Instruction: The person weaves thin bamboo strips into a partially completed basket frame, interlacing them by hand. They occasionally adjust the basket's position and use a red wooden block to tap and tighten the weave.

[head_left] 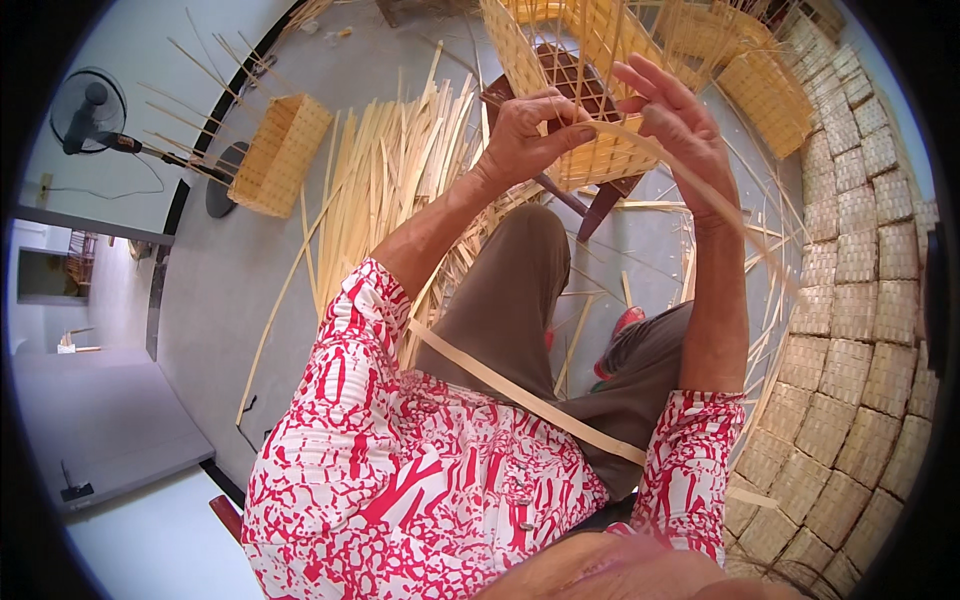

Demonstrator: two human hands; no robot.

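Observation:
My left hand [530, 140] pinches a pale flat strip [760, 245] at the front of a yellow woven basket [605, 155], which has tall upright strips and rests on a dark wooden stool [585, 215]. The strip curves down past my right hand [685, 135], whose fingers are raised and apart beside the basket; whether it touches the strip is unclear. Another flat strip [530, 400] lies across my lap.
Loose long strips [390, 170] cover the floor at left, beside an unfinished basket [280, 155] and a standing fan [90, 115]. More baskets [760, 100] stand behind at right. Stacked woven pieces [840, 370] line the right wall.

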